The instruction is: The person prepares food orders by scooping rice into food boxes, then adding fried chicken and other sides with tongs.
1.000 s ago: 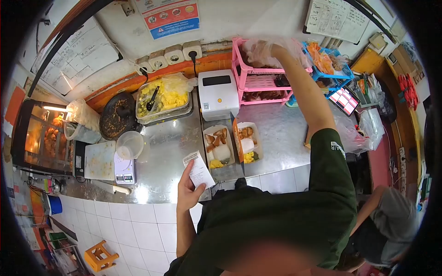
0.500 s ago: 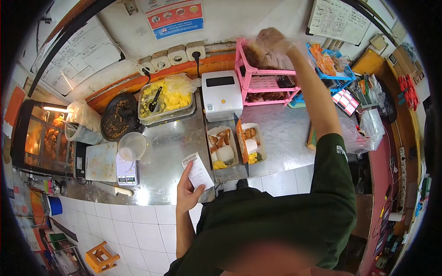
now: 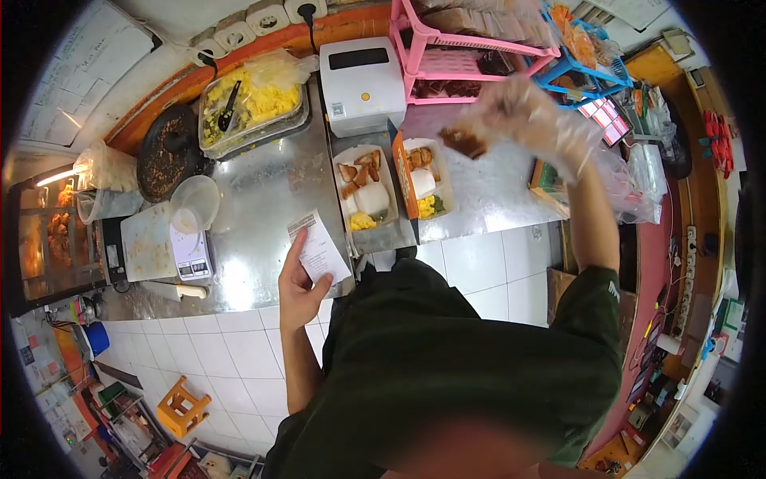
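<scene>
The right hand (image 3: 531,120), in a clear plastic glove, pinches a brown piece of food (image 3: 463,142) in its fingertips, held in the air just right of and above the two open meal boxes (image 3: 391,191) that sit side by side on the steel counter (image 3: 263,199). The left hand (image 3: 297,283) grips one white receipt (image 3: 319,249) between thumb and fingers at the counter's near edge, well apart from the food piece. One white printer (image 3: 361,73) stands behind the boxes.

A white label printer (image 3: 361,76) stood on the steel surface (image 3: 263,199) beside a pink rack (image 3: 447,48). A tray of yellow food (image 3: 251,104), a dark pan (image 3: 165,152) and a scale (image 3: 191,251) sat further left.
</scene>
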The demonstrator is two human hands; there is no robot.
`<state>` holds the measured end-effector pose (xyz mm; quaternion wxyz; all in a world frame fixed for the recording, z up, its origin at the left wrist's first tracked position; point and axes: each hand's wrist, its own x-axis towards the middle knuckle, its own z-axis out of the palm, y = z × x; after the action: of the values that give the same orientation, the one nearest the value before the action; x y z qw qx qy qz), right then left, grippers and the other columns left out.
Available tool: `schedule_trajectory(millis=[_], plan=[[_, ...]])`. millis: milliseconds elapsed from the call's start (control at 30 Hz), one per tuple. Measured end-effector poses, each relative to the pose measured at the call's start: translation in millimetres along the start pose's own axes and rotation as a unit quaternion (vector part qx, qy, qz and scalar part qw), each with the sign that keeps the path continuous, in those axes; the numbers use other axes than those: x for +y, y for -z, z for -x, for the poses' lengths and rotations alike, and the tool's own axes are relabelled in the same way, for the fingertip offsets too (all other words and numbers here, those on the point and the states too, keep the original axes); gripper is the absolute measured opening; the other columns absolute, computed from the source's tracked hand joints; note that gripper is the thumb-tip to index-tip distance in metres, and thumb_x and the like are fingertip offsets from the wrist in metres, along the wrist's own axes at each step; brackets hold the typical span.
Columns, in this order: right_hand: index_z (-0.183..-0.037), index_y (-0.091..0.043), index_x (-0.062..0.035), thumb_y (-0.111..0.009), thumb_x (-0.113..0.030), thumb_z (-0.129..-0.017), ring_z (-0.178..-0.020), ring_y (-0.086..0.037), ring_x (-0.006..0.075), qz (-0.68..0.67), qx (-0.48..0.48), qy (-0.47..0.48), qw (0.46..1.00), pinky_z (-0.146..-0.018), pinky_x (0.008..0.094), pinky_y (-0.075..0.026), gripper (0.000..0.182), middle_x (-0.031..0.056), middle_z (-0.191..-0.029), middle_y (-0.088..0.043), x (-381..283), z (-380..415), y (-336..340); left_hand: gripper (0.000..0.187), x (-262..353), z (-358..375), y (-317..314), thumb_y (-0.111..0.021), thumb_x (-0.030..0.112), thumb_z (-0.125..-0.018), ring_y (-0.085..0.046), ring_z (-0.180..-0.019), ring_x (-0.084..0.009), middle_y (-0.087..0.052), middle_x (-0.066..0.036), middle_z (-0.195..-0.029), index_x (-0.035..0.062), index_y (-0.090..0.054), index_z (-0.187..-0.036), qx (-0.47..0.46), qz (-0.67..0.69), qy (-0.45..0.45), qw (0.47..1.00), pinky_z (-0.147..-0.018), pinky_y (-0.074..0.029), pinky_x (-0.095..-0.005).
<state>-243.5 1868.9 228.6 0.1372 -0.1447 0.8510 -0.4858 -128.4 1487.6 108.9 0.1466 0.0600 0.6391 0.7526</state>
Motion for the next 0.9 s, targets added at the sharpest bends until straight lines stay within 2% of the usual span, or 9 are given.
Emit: schedule_trajectory(millis=[133, 200, 233, 367, 467, 533, 633, 733, 900], plan=[[-0.086, -0.066, -0.0047, -0.061, -0.027, -0.083, -0.064, -0.061, 0.0162, 0.14, -0.044, -0.113, 0.983, -0.059, 0.0293, -0.049, 0.023, 0.0078, -0.07, -0.064, 37, 15, -36, 0.076, -2, -1, 1, -0.048, -0.021, -0.071, -0.048, -0.116, -0.0224, -0.04, -0.017, -0.133, -0.0025, -0.022, -0.14, -0.002, -0.004, 0.02, 1.0, -0.095, -0.041, -0.0316], [-0.085, -0.066, -0.0062, -0.061, -0.028, -0.083, -0.063, -0.061, 0.0242, 0.246, -0.055, 0.009, 0.968, -0.061, 0.0344, -0.048, 0.023, 0.0125, -0.07, -0.063, 53, 23, -45, 0.076, -3, -1, 2, -0.048, -0.021, -0.071, -0.048, -0.115, -0.0224, -0.04, -0.017, -0.133, -0.0024, -0.022, -0.14, 0.0, -0.009, 0.023, 1.0, -0.095, -0.041, -0.0316], [-0.086, -0.066, -0.0071, -0.062, -0.028, -0.082, -0.065, -0.06, 0.0294, 0.296, -0.032, 0.016, 0.955, -0.064, 0.0379, -0.048, 0.022, 0.0149, -0.072, -0.063, 46, 27, -47, 0.076, -3, -2, 2, -0.048, -0.021, -0.071, -0.049, -0.115, -0.0224, -0.04, -0.017, -0.133, -0.0023, -0.022, -0.14, 0.003, -0.012, 0.024, 1.0, -0.095, -0.041, -0.0315], [-0.088, -0.065, -0.0064, -0.062, -0.026, -0.081, -0.07, -0.062, 0.0295, 0.277, -0.016, 0.024, 0.961, -0.065, 0.0372, -0.048, 0.021, 0.0144, -0.074, -0.064, 24, 31, -29, 0.076, -2, -4, 4, -0.048, -0.022, -0.071, -0.049, -0.115, -0.0224, -0.04, -0.017, -0.132, -0.0022, -0.023, -0.139, -0.002, -0.018, 0.022, 1.0, -0.095, -0.041, -0.0315], [-0.09, -0.065, -0.0059, -0.062, -0.021, -0.08, -0.074, -0.062, 0.0307, 0.169, 0.012, -0.02, 0.985, -0.067, 0.0369, -0.047, 0.018, 0.0139, -0.078, -0.064, -16, 29, -30, 0.076, -3, -3, 5, -0.048, -0.022, -0.071, -0.049, -0.115, -0.0223, -0.04, -0.017, -0.132, -0.0021, -0.023, -0.139, 0.011, -0.007, 0.023, 1.0, -0.095, -0.041, -0.0316], [-0.086, -0.063, -0.0022, -0.065, -0.012, -0.078, -0.076, -0.062, 0.0262, 0.208, -0.016, 0.089, 0.974, -0.068, 0.0351, -0.048, 0.012, 0.0137, -0.082, -0.064, -23, 19, -39, 0.076, -4, -2, 7, -0.048, -0.022, -0.071, -0.049, -0.114, -0.022, -0.042, -0.017, -0.13, -0.0022, -0.023, -0.139, 0.02, -0.011, 0.021, 1.0, -0.094, -0.041, -0.0317], [-0.085, -0.064, -0.003, -0.065, -0.013, -0.078, -0.075, -0.062, 0.0252, 0.199, -0.017, 0.139, 0.97, -0.067, 0.0353, -0.048, 0.012, 0.0129, -0.081, -0.065, -13, -2, -67, 0.075, -1, 2, 6, -0.048, -0.021, -0.071, -0.05, -0.114, -0.0216, -0.045, -0.017, -0.128, -0.0022, -0.023, -0.139, 0.027, -0.004, 0.006, 1.0, -0.094, -0.041, -0.0318], [-0.088, -0.065, -0.0047, -0.064, -0.015, -0.078, -0.077, -0.062, 0.0282, 0.167, -0.051, 0.133, 0.976, -0.068, 0.0376, -0.048, 0.014, 0.0121, -0.083, -0.065, -8, -19, -92, 0.075, -4, 9, 10, -0.048, -0.021, -0.072, -0.05, -0.113, -0.0214, -0.047, -0.017, -0.126, -0.0021, -0.023, -0.14, 0.041, 0.007, 0.002, 0.999, -0.094, -0.041, -0.0315], [-0.092, -0.067, -0.007, -0.062, -0.02, -0.078, -0.075, -0.06, 0.0328, 0.259, -0.065, 0.152, 0.952, -0.072, 0.04, -0.048, 0.02, 0.014, -0.09, -0.065, 4, -26, -146, 0.076, -14, 23, 15, -0.049, -0.021, -0.072, -0.049, -0.115, -0.0217, -0.045, -0.017, -0.128, -0.0019, -0.022, -0.14, 0.051, 0.022, 0.01, 0.998, -0.095, -0.039, -0.0314]])
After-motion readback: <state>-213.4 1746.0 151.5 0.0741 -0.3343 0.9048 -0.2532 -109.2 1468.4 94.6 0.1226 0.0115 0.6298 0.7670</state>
